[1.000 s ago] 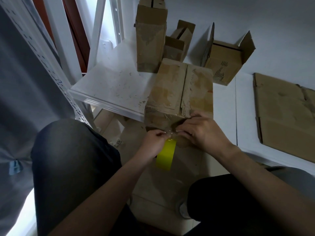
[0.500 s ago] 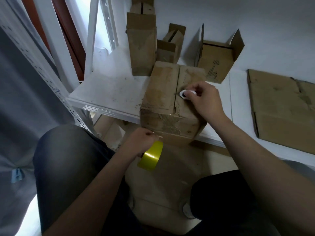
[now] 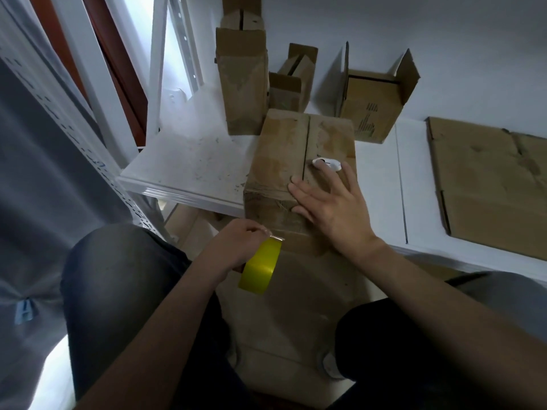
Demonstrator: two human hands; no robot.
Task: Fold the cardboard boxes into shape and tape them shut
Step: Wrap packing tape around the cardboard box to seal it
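Right hand point(image 3: 331, 208) spread flat, palm down on closed cardboard box point(image 3: 284, 161) at surface point(image 3: 189, 161) edge. Left hand point(image 3: 236, 247), just below, grips yellow tape roll point(image 3: 262, 266). White cutter point(image 3: 327, 164) beyond right fingertips.

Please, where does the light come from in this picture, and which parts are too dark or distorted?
Head view: daylight enters from the upper left behind the shelf post; the box top is lit; the left hand with the tape roll sits in dimmer shade; lines bend at the edges.
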